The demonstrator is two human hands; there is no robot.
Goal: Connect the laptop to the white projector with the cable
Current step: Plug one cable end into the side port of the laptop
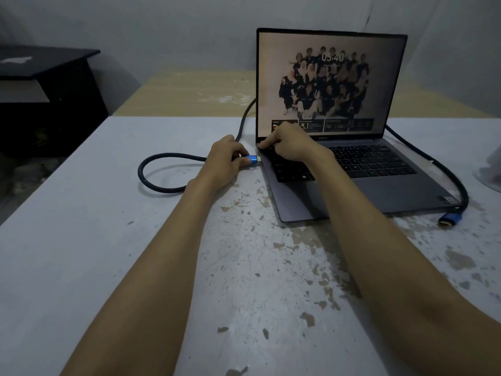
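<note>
Head view: open laptop (352, 169) is set on a worn white table (81, 240), far right of centre, screen lit. Blue plug (250, 160) is pinched in the left hand (226, 161), metal tip right at the laptop's left edge; whether it is seated cannot be told. Right hand (291, 145) is curled, fingertips pressed on the laptop's far-left corner. Cable (160, 172) is looped left, passed behind the screen, and ended in a second plug (450, 221) lying near right. Projector not seen.
</note>
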